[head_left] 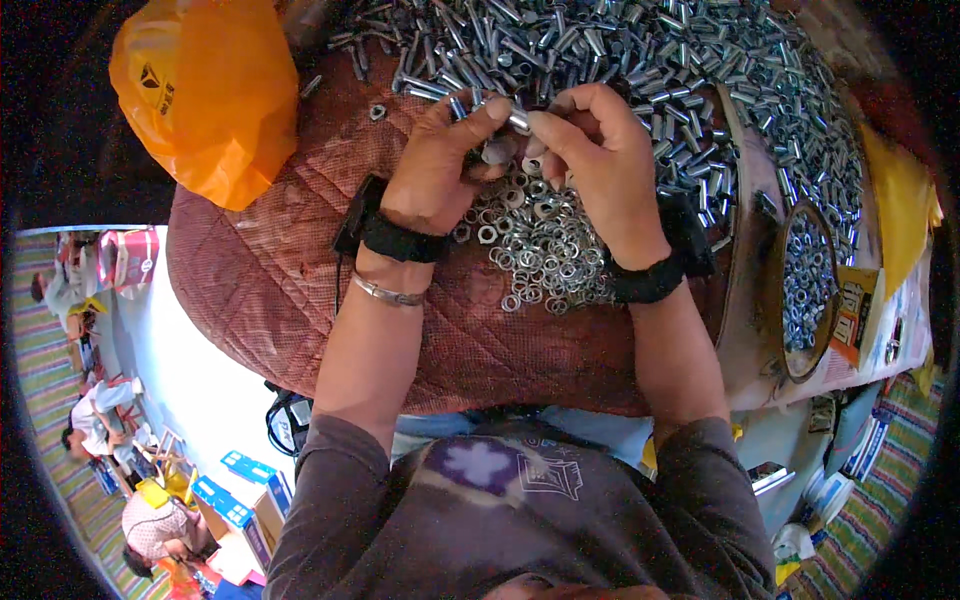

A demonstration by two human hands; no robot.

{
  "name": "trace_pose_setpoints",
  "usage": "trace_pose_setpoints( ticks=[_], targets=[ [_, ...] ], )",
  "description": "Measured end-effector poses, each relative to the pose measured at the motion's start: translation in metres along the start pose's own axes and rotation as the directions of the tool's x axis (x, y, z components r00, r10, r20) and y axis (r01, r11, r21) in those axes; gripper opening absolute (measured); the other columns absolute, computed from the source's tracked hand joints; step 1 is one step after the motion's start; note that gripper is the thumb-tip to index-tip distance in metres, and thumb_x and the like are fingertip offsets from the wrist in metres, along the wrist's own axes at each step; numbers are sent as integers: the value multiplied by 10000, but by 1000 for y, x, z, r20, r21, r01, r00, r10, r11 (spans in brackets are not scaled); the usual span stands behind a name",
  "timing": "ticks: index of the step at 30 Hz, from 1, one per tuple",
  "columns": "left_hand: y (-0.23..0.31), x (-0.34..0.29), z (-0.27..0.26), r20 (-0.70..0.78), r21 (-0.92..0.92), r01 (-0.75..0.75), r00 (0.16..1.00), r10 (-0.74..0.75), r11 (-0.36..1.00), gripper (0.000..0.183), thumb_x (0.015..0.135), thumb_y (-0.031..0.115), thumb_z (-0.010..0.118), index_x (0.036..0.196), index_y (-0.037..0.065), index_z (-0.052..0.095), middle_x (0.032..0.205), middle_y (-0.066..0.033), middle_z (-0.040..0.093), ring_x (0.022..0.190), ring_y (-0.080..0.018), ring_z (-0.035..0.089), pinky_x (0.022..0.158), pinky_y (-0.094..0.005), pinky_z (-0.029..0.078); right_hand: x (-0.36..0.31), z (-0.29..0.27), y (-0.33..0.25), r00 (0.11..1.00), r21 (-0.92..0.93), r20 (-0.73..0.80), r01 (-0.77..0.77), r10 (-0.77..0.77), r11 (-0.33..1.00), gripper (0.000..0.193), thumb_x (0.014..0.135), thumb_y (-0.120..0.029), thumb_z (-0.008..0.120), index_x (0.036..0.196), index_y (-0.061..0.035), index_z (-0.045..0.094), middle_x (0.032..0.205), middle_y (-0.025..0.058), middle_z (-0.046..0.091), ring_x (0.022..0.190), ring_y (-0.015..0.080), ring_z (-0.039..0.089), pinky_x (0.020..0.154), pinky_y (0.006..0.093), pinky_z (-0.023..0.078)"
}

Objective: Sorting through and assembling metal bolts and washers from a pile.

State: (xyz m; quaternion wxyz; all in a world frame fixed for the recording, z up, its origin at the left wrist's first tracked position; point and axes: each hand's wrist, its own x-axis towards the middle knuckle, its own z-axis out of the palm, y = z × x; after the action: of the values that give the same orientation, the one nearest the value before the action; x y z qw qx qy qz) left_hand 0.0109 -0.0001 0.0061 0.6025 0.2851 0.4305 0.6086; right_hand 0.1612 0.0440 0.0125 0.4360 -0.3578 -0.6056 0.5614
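Observation:
My left hand [440, 165] and my right hand [600, 150] meet over the cloth-covered table, fingertips close together. Between their thumbs and fingers is a short shiny metal sleeve [519, 121], pinched from both sides. Another silver cylindrical piece [458, 107] shows at my left index finger; whether it is held or lies behind is unclear. Below the hands spreads a heap of washers and rings [550, 255]. Just beyond the fingertips lies a large pile of bolts and metal sleeves [560, 45]. My curled fingers partly hide what lies under them.
An orange plastic bag [210, 100] sits at the far left, with a lone nut [377, 112] on the quilted red-brown cloth [270, 250]. To the right stand a round container [833, 290] of nuts, a small box [855, 310] and yellow sheeting [895, 200]. Other people sit at the left.

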Motion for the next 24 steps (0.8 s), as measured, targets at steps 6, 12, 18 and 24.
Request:
trace_pose_setpoints(
  ticks=[6, 12, 18, 24],
  targets=[
    [-6, -1, 10, -52, -12, 66, 996, -66, 998, 168, 845, 147, 587, 976, 74, 511, 875, -30, 581, 721, -106, 540, 508, -218, 401, 2, 10, 17, 979, -200, 11, 201, -203, 959, 238, 762, -210, 681, 789, -28, 530, 593, 63, 553, 502, 129, 521, 469, 272, 407],
    [-6, 6, -7, 50, -94, 53, 998, -48, 994, 105, 884, 145, 504, 952, 67, 519, 847, -51, 596, 693, -127, 543, 507, -225, 399, 5, -4, 0, 968, -325, -67, 209, -243, 922, 113, 843, -124, 579, 839, -21, 531, 641, 17, 570, 513, 52, 474, 476, 194, 379],
    [-7, 11, -6, -151, 25, -228, 962, 229, 973, 69, 861, 132, 540, 910, 85, 548, 783, -57, 620, 669, -158, 591, 491, -220, 402, 12, -10, 16, 915, -571, -36, 311, -402, 760, 124, 815, -133, 534, 750, -29, 515, 699, 156, 578, 651, 361, 569, 567, 412, 447],
    [-6, 9, -4, -199, 3, -183, 963, 180, 983, 76, 821, 130, 604, 866, 97, 552, 701, -14, 580, 574, -112, 539, 461, -211, 386, 9, 3, 29, 929, -832, 199, 328, -312, 447, 168, 770, -154, 582, 868, -20, 560, 823, 157, 570, 765, 367, 556, 634, 433, 457]
  ],
)
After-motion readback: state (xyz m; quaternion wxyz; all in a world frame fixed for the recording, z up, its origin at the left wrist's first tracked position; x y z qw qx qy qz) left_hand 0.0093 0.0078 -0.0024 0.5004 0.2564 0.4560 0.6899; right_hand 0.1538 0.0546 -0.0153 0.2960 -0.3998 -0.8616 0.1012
